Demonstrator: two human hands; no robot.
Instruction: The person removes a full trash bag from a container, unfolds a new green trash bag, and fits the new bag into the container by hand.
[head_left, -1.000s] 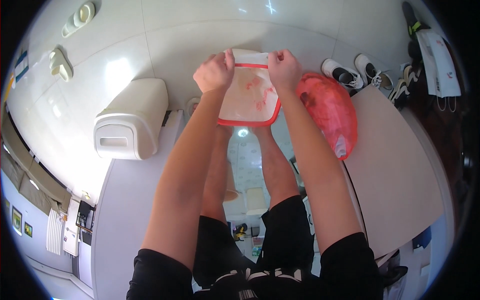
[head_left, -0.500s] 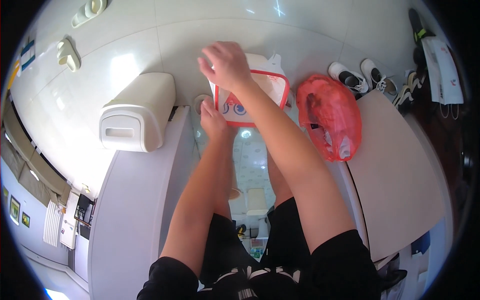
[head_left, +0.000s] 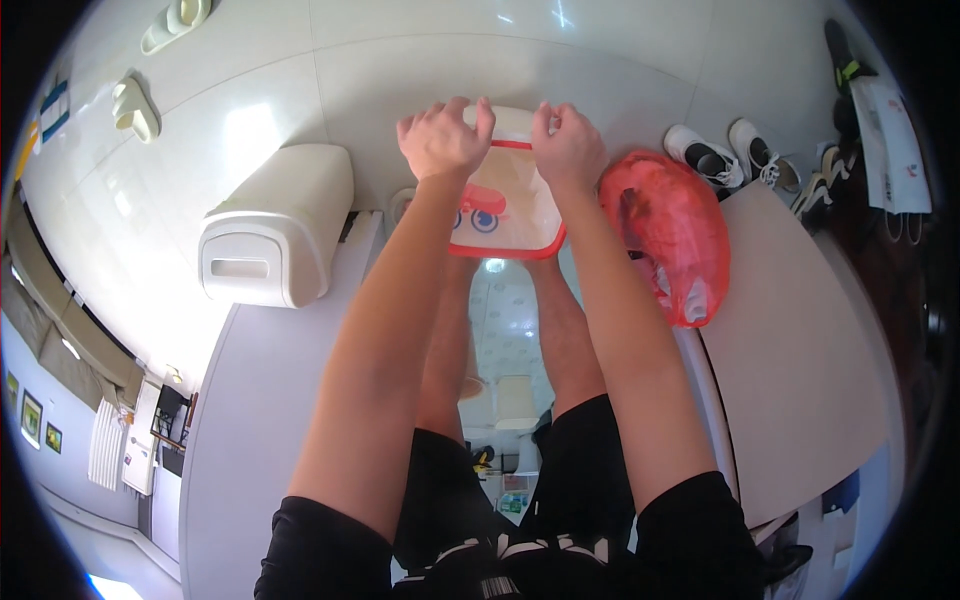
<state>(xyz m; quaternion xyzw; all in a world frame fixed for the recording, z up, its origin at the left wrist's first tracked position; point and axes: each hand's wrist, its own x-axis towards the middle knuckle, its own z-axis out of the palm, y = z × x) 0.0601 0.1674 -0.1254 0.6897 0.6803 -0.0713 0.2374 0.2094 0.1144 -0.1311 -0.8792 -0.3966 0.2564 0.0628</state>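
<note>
A bin (head_left: 508, 250) with a red rim and printed cartoon eyes stands on the floor between my legs. Past its far rim shows a smooth white piece (head_left: 500, 122), which looks like the edge of a white plastic bag lining the bin. At the bin's far left corner my left hand (head_left: 445, 140) is closed, fingers curled over that white edge. My right hand (head_left: 570, 148) is closed in the same way at the far right corner. What lies under the fingers is mostly hidden.
A knotted-looking red plastic bag (head_left: 668, 235) filled with stuff rests right of the bin. White sneakers (head_left: 705, 158) lie behind it. A cream box-shaped container (head_left: 275, 225) sits to the left, by a pale cabinet top (head_left: 270, 430). Another flat surface (head_left: 800, 370) is at right.
My left hand has moved from the bin's near left side up to its far left corner. My right hand has crossed back rightward to the far right corner.
</note>
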